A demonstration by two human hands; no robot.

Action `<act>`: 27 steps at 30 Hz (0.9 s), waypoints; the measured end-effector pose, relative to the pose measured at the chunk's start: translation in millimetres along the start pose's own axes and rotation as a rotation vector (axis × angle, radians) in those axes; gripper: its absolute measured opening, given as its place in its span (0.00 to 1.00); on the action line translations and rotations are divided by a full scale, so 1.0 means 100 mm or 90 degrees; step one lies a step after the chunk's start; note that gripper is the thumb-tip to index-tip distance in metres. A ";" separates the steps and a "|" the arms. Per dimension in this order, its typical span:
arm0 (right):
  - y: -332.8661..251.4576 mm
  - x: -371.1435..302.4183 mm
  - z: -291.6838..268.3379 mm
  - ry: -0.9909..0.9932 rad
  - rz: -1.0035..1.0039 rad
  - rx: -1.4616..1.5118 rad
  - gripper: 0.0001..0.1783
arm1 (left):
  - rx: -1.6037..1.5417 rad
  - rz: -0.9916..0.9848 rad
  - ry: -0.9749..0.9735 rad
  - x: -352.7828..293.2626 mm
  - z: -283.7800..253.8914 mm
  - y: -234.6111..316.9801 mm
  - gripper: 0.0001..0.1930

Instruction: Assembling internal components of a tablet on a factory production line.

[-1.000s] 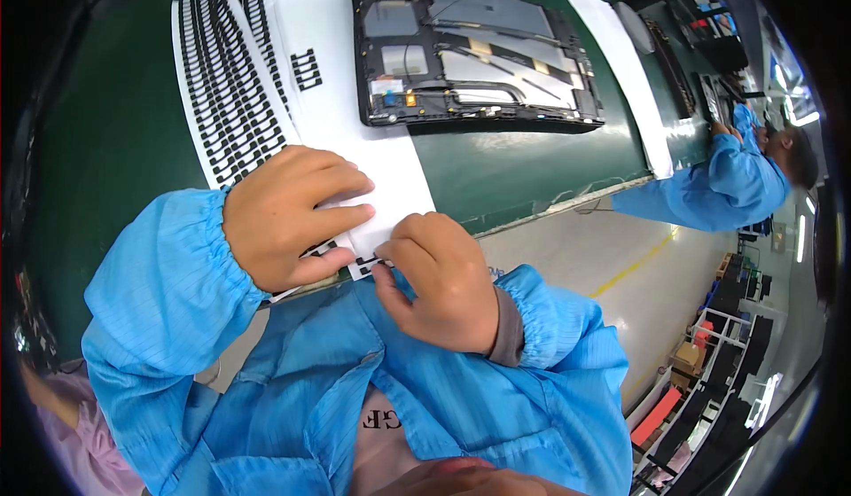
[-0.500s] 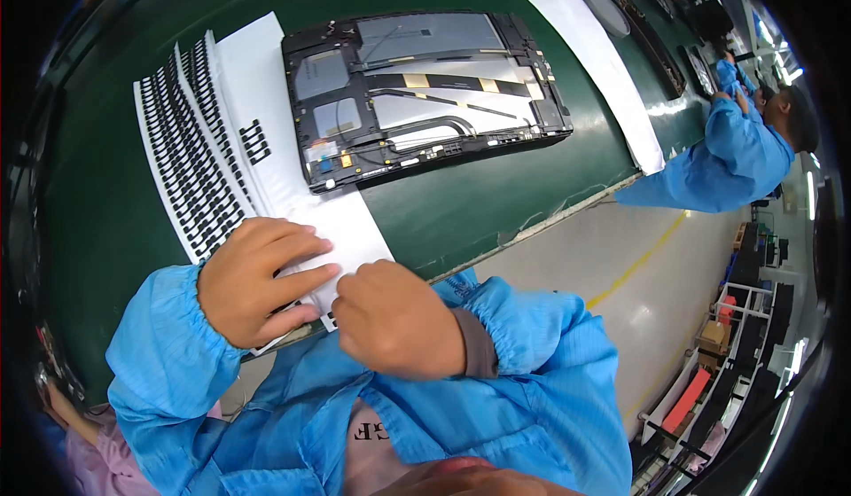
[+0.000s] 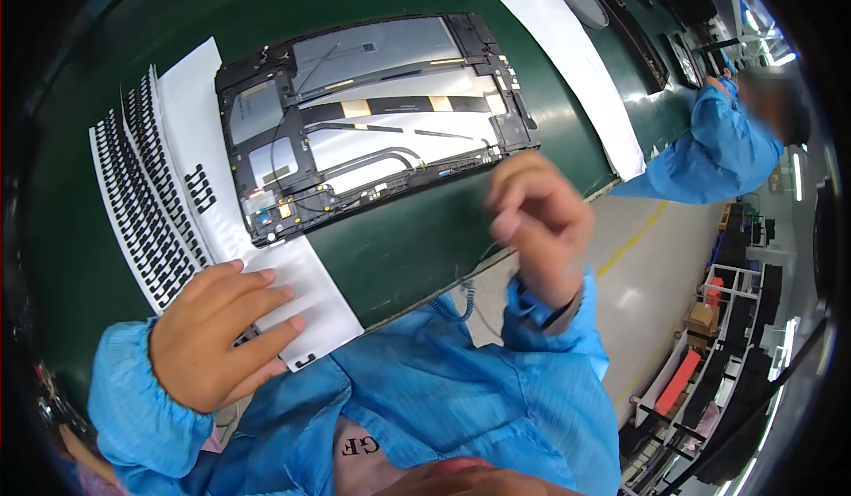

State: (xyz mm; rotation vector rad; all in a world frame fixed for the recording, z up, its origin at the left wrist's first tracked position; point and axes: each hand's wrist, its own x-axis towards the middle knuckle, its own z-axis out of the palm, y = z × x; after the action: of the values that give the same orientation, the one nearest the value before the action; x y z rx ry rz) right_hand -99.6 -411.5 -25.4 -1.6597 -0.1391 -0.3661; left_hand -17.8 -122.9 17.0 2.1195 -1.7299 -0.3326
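Observation:
My left hand (image 3: 226,332) lies with its fingers spread on white sheets at the bench's near edge. Under and beyond it runs a sheet of small black adhesive pieces (image 3: 146,208) in rows. A white backing sheet (image 3: 324,296) beside it carries a few black pieces (image 3: 200,189) and one more near its front corner. My right hand (image 3: 541,221) is raised off the front edge of an opened flat electronic device (image 3: 452,128) with a black frame and silver panels. Its thumb and forefinger are pinched; whatever is between them, if anything, cannot be made out.
The green bench (image 3: 408,252) ends at a worn near edge, where a coiled blue cord (image 3: 456,312) hangs. Another white sheet (image 3: 576,70) lies right of the device, with a round grey dish (image 3: 581,2) beyond. A person in a blue sleeve (image 3: 731,146) works farther right.
My right hand has left the sheets beside my left hand and moved right and up toward the device's front edge. My left hand stays on the sheets. The whole view has shifted somewhat.

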 end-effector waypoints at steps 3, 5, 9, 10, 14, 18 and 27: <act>0.06 0.09 -0.27 0.125 0.029 -0.144 0.04 | 0.033 0.056 0.021 0.38 -0.04 0.01 0.19; 0.11 0.13 -0.36 0.096 0.059 -0.126 0.05 | 0.093 0.151 0.105 0.65 0.01 -0.06 0.17; 0.20 0.18 -0.29 0.028 0.069 -0.199 0.05 | 0.158 0.172 0.115 1.00 0.19 -0.23 0.15; 0.21 0.18 -0.28 0.032 0.059 -0.222 0.05 | 0.147 0.179 0.130 1.04 0.26 -0.29 0.14; 0.23 0.20 -0.31 0.029 0.064 -0.218 0.05 | 0.141 0.177 0.126 1.07 0.30 -0.34 0.11; 0.21 0.23 -0.34 0.013 0.071 -0.208 0.05 | 0.129 0.157 0.071 1.07 0.25 -0.32 0.16; 0.22 0.23 -0.32 0.009 0.062 -0.264 0.05 | 0.103 0.145 0.042 1.10 0.21 -0.29 0.16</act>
State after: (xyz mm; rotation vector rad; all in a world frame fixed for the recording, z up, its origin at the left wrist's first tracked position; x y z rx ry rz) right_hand -76.7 -448.4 -36.3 -2.0644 0.0317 -0.3489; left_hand 23.0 -228.3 -7.8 1.9874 -1.9930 -0.0586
